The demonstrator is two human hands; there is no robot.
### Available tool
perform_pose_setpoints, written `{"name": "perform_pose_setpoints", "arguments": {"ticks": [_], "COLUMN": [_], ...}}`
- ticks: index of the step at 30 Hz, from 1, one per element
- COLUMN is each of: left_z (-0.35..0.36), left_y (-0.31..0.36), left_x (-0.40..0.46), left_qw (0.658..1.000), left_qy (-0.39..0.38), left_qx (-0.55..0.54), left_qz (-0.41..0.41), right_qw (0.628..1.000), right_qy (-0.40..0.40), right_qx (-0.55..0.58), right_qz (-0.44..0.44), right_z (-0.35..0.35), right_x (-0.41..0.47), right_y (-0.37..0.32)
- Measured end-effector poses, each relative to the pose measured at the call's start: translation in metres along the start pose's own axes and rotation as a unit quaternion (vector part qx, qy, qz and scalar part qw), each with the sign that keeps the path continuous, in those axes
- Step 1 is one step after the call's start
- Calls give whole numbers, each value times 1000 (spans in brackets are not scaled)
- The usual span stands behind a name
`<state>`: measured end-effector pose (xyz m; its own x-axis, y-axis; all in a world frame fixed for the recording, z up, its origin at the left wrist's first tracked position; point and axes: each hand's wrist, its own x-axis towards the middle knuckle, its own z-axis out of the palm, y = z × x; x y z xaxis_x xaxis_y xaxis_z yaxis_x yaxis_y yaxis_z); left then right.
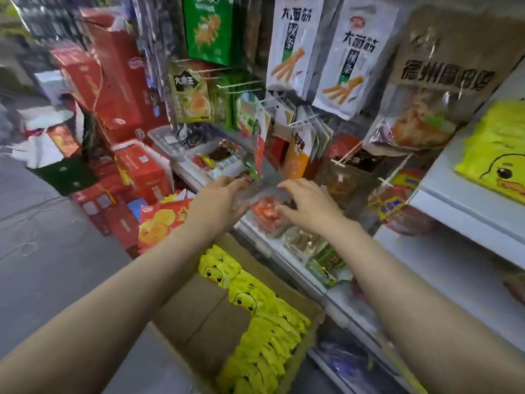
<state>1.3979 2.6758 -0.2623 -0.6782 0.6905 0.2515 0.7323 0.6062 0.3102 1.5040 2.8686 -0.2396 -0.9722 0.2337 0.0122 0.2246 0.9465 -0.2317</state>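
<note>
A cardboard box [199,317] of yellow duck packets [264,331] is set below a white shelf [454,207]; red gift boxes [142,172] are stacked left.

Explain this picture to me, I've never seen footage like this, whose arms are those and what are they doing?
No machine here: a person wears one wide-angle camera on the head, looking forward and down, so you see their own arms. The left hand and right hand together seem to grip a clear packet of red snacks over the edge of a white shelf. Above hang snack bags; below stands a cardboard box of yellow duck packets. The picture is blurred.
</note>
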Motion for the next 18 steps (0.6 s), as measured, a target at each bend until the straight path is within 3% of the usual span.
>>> {"name": "perform_pose_setpoints", "arguments": {"ticks": [8, 14, 18], "left_z": [94, 210, 267], "left_y": [-116, -184, -215], "left_x": [27, -2, -19], "left_qw": [984, 946, 927], "left_qy": [-167, -305, -347], "left_qx": [-54, -101, -110], "left_qz": [-22, -50, -87], "right_qw": [985, 947, 918], "right_qy": [-119, -249, -296], "right_qx": [71, 112, 127], "right_qz": [104, 171, 231], "right_z": [138, 259, 325], "right_x": [45, 34, 26], "right_y": [-20, -8, 2]}}
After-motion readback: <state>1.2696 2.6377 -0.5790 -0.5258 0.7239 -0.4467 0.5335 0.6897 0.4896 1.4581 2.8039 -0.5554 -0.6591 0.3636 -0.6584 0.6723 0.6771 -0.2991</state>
